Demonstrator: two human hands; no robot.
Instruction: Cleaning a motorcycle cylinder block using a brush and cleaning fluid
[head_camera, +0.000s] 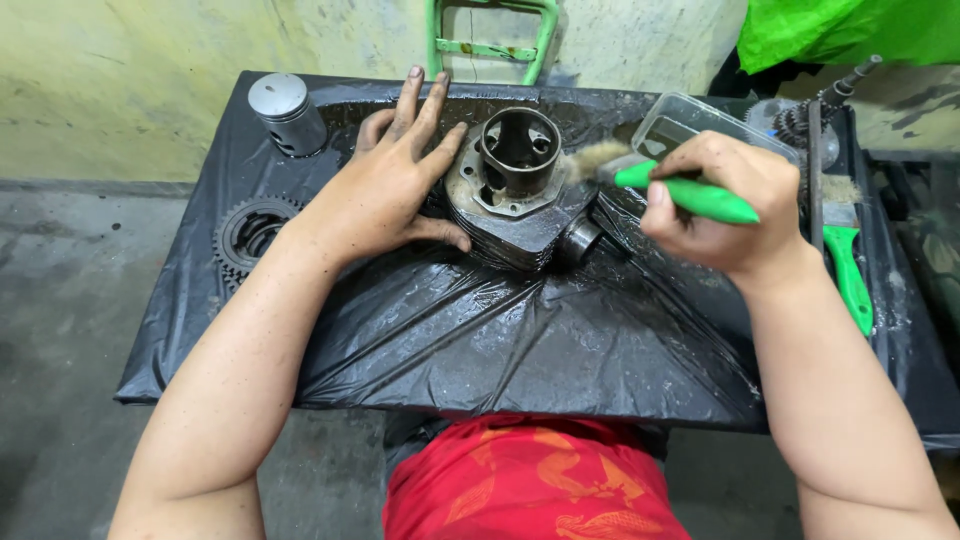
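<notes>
A dark, greasy engine cylinder (517, 190) with a round bore sits upright near the far middle of a tabletop covered in black plastic sheet (500, 340). My left hand (385, 185) lies flat against the cylinder's left side, fingers spread, steadying it. My right hand (725, 200) grips a green-handled brush (690, 195); its bristles touch the cylinder's right upper edge.
A silver piston (288, 113) stands at the far left corner. A toothed gear (248, 235) lies at the left edge. A clear plastic tub (690, 120), a second green-handled brush (848, 260) and a metal shaft (825, 105) lie at right. A green metal frame (490, 40) stands behind.
</notes>
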